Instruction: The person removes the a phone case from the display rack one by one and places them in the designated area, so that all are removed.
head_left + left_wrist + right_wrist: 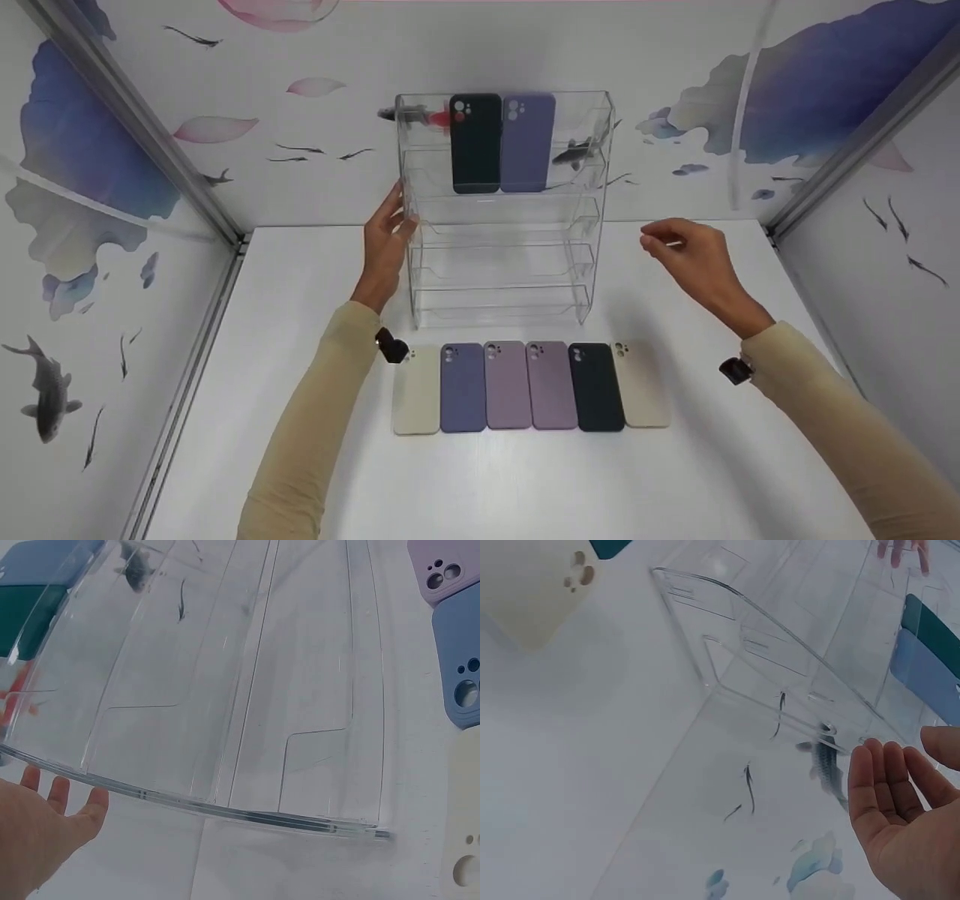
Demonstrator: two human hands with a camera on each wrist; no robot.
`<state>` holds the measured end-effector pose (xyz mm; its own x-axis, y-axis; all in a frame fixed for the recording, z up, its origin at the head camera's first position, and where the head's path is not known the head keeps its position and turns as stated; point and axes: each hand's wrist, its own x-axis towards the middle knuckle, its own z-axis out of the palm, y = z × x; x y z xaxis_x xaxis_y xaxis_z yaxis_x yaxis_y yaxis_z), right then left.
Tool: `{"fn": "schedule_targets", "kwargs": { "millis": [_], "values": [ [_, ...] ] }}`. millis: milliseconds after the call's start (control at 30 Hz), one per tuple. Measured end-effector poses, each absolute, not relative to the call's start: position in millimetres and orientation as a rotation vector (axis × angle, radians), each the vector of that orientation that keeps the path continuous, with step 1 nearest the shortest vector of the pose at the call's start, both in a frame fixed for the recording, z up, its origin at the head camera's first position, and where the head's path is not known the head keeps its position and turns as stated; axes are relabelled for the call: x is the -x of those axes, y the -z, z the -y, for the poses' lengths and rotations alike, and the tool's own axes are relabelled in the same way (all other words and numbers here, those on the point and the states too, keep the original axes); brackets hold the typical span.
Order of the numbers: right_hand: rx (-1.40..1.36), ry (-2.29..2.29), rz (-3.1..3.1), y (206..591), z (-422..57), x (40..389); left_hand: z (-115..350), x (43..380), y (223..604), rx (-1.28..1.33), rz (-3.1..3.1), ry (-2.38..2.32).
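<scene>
A clear acrylic tiered rack stands against the back wall. Its top tier holds a dark green phone case and, to the right, a blue-violet phone case, both upright side by side. My left hand touches the rack's left side, its fingertips at the edge of the side panel in the left wrist view. Off to the right of the rack, my right hand hovers with loosely bent fingers and nothing in it. The right wrist view shows its palm and fingers bare, near the rack's side.
A row of phone cases lies in front of the rack: cream, blue-violet, two mauve ones, dark green and beige. Printed panels with metal frame posts enclose the white table.
</scene>
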<state>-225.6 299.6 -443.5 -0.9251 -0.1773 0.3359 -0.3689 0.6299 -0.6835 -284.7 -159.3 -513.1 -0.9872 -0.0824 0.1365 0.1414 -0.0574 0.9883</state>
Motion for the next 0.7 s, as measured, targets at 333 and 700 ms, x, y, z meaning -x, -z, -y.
{"fn": "schedule_targets", "kwargs": {
  "millis": [333,700],
  "values": [
    [-0.469,-1.16,2.597,422,-276,256,159,286,514,0.093,2.022,2.189],
    [-0.49,-1.21,2.567,408,-249,278,161,285,514,0.101,2.009,2.206]
  ]
}}
